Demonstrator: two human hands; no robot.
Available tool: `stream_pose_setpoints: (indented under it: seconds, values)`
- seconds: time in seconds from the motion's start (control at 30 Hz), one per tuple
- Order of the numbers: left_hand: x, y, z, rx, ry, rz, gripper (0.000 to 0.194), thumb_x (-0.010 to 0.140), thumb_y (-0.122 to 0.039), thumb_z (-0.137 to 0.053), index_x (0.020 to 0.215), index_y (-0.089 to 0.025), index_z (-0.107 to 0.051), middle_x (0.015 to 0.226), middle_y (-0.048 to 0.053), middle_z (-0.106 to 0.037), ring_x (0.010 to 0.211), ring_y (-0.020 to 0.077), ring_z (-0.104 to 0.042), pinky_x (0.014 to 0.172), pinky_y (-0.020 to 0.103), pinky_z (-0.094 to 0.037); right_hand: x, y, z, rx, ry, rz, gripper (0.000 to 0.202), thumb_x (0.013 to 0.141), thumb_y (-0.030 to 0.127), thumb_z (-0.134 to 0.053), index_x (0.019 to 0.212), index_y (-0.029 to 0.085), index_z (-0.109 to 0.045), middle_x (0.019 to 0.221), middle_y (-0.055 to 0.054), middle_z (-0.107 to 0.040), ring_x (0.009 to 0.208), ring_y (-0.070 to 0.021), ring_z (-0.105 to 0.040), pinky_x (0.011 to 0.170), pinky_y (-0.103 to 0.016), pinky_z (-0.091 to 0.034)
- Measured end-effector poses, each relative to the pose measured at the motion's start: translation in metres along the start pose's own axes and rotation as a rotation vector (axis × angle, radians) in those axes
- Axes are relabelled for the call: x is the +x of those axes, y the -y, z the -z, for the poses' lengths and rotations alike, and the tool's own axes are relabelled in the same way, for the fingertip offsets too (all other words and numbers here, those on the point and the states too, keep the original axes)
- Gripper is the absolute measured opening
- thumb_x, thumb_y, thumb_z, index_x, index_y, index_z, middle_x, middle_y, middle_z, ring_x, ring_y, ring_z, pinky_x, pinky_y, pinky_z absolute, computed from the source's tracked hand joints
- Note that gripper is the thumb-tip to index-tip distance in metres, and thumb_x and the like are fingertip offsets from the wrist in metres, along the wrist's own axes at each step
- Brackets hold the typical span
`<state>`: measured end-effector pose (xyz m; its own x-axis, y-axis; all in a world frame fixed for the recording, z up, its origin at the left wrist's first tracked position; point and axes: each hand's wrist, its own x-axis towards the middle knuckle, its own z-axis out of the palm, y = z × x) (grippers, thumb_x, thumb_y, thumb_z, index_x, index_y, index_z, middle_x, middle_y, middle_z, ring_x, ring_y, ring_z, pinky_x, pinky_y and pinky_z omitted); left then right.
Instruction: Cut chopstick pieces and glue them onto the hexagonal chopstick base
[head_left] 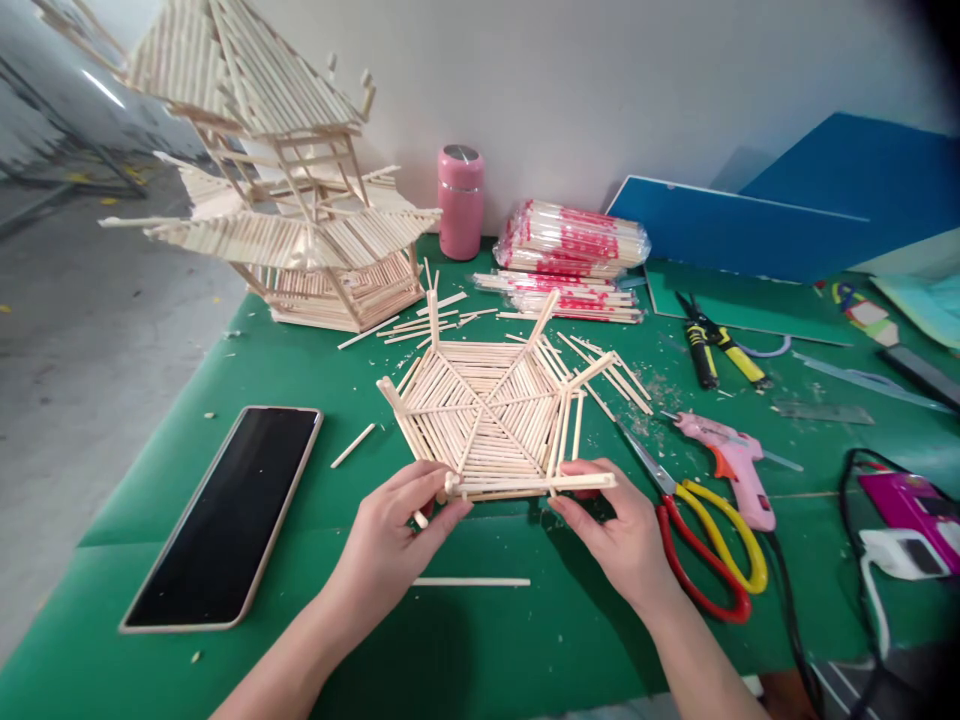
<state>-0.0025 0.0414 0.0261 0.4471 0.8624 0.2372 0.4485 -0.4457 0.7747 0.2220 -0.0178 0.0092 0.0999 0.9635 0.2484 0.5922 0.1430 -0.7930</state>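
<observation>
A hexagonal base [431, 430] of round wooden sticks lies in front of me, with short posts standing up from its corners. Along its near edge runs a thin wooden stick [504, 486]. My left hand [401, 515] pinches the left end of this stick, close by a corner post. At the other end, my right hand [611, 525] is closed with thumb and fingers at the joint beside a thicker post [585, 482]. Exactly where the fingertips press is partly hidden. One loose stick [472, 581] lies on the green table nearer to me.
A stick pagoda model [300, 240] stands back left, a phone [225, 520] left. Behind are a pink flask [460, 205] and wrapped stick bundles [574, 240]. Scissors [705, 545], a pink glue gun [731, 460] and pliers [716, 345] lie right, with cables [787, 600].
</observation>
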Motion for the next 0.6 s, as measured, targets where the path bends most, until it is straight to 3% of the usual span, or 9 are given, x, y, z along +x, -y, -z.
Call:
stream_pose_setpoints:
  seconds: [0.6]
  values:
    - [0.0024, 0.0005, 0.0014, 0.007, -0.02, -0.021, 0.006, 0.077, -0.014, -0.056, 0.073, -0.016, -0.06, 0.078, 0.006, -0.065, 0.067, 0.0136, -0.061, 0.055, 0.02, -0.047, -0.0014, 0.0005, -0.0025, -0.027, -0.023, 0.001, 0.021, 0.077, 0.022, -0.06, 0.098, 0.023, -0.057, 0.085, -0.002, -0.059, 0.073, -0.0149, -0.058, 0.066, -0.027, -0.048]
